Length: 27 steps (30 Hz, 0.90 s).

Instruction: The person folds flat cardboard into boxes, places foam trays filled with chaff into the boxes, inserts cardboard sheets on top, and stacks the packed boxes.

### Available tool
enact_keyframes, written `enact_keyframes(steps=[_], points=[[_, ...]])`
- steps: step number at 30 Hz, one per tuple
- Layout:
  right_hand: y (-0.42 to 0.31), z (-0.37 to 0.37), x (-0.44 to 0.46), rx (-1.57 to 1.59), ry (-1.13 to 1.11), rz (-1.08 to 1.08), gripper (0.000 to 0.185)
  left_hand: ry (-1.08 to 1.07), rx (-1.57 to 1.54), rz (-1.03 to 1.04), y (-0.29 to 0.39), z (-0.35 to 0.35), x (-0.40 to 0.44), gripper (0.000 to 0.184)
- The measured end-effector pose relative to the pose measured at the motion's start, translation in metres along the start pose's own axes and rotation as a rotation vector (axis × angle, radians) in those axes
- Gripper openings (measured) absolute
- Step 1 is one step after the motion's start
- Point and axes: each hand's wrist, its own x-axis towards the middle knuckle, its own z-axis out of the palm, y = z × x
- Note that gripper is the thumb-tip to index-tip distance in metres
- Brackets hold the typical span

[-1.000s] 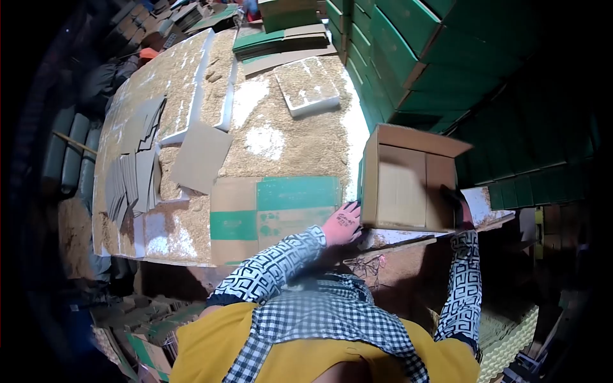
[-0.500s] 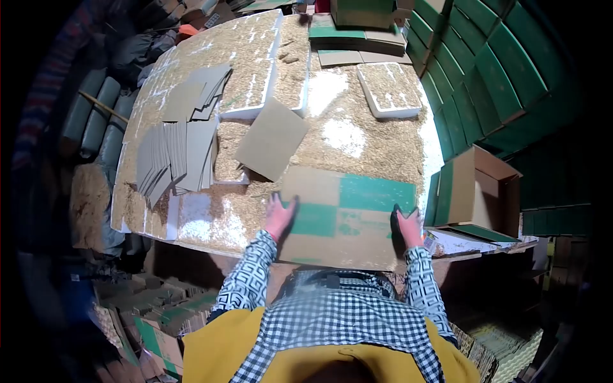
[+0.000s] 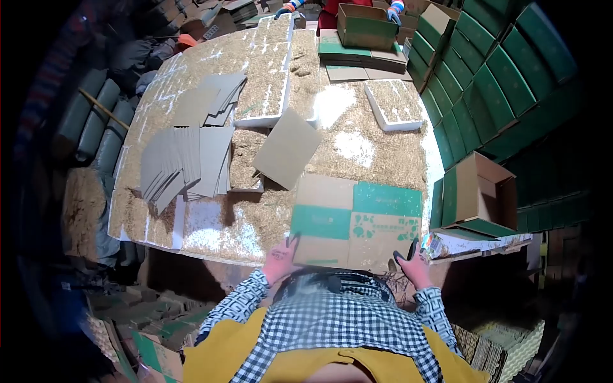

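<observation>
A flattened green-and-brown carton (image 3: 355, 223) lies at the front of the table. My left hand (image 3: 281, 260) is at its near left corner, fingers apart. At its near right corner is my right hand (image 3: 415, 265), with thumb and fingers spread and touching the edge. Both wear pink gloves with dark fingertips. Up and left of the carton, a plain cardboard sheet (image 3: 288, 150) rests at an angle, partly on a white foam tray. An open box (image 3: 469, 195) stands to the right of my right hand.
Gray cardboard sheets (image 3: 172, 159) lie fanned at left. Sawdust-like material and foam trays (image 3: 393, 105) cover the table. Green boxes (image 3: 504, 70) are stacked at right. Across the table, a co-worker's hands (image 3: 394, 14) are near an open green box (image 3: 367, 27) on flat cartons.
The open box was between my hands and now stands at the right. Both hands went to the flat carton's sides, then slid toward its near corners. A co-worker's hands have appeared at the back.
</observation>
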Motion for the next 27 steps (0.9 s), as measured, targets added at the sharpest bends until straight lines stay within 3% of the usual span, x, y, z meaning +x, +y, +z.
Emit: enact_keyframes(steps=[2,4,6,7,8,10,12,14,15,16,17,18,19,20,21,22,24,27], points=[[-0.013,-0.049,-0.024,0.104,-0.064,-0.112,0.095,0.002,0.028,0.016,-0.018,-0.018,-0.008,0.101],[0.011,-0.068,-0.023,1.136,-0.241,-0.35,0.085,0.036,0.012,0.054,-0.046,-0.048,-0.008,0.095],[0.005,-0.102,-0.02,0.887,-0.105,-0.538,0.078,0.035,-0.328,-0.063,-0.036,-0.107,-0.007,0.07],[-0.007,-0.109,-0.02,0.724,0.107,-0.699,0.07,0.057,-0.489,-0.085,-0.028,-0.124,-0.002,0.058],[-0.022,-0.107,-0.014,0.949,0.23,-0.643,0.059,0.081,-0.648,-0.105,-0.018,-0.14,0.002,0.048],[-0.039,-0.092,0.02,1.129,0.614,-0.671,0.046,-0.013,-0.635,-0.071,0.013,-0.176,0.007,0.045],[-0.059,-0.118,0.017,1.437,0.582,-0.61,0.039,-0.06,-0.797,-0.336,0.048,-0.205,-0.001,0.05],[-0.067,-0.153,-0.02,1.562,0.516,-0.704,0.04,-0.061,-0.854,-0.403,0.057,-0.225,-0.012,0.057],[-0.057,-0.153,-0.023,1.532,0.423,-0.735,0.041,-0.085,-0.83,-0.46,0.064,-0.232,-0.016,0.063],[-0.05,-0.154,-0.025,1.497,0.333,-0.759,0.042,-0.055,-0.796,-0.449,0.064,-0.225,-0.015,0.054],[-0.059,-0.158,-0.031,1.391,0.191,-0.624,0.046,0.13,-0.121,-0.129,0.041,-0.2,-0.009,0.047],[-0.052,-0.138,-0.004,1.155,0.159,-0.718,0.05,0.291,0.553,0.193,0.023,-0.177,-0.006,0.041],[-0.056,-0.123,0.02,1.09,0.34,-0.787,0.056,0.337,0.636,0.062,0.05,-0.173,-0.001,0.029],[-0.067,-0.118,0.041,1.023,0.524,-0.853,0.063,0.126,0.613,0.016,0.095,-0.194,0.008,0.027],[-0.081,-0.122,0.056,0.786,0.639,-0.86,0.07,-0.049,0.71,0.12,0.128,-0.192,0.019,0.027],[-0.094,-0.129,0.068,0.544,0.748,-0.868,0.078,0.168,0.627,0.419,0.157,-0.178,0.019,0.028],[-0.122,-0.126,0.069,0.139,0.707,-0.888,0.1,-0.197,0.344,0.256,0.208,-0.144,0.035,0.028],[-0.123,-0.113,0.103,-0.004,0.672,-0.845,0.104,-0.128,0.397,0.182,0.234,-0.159,0.035,0.038]])
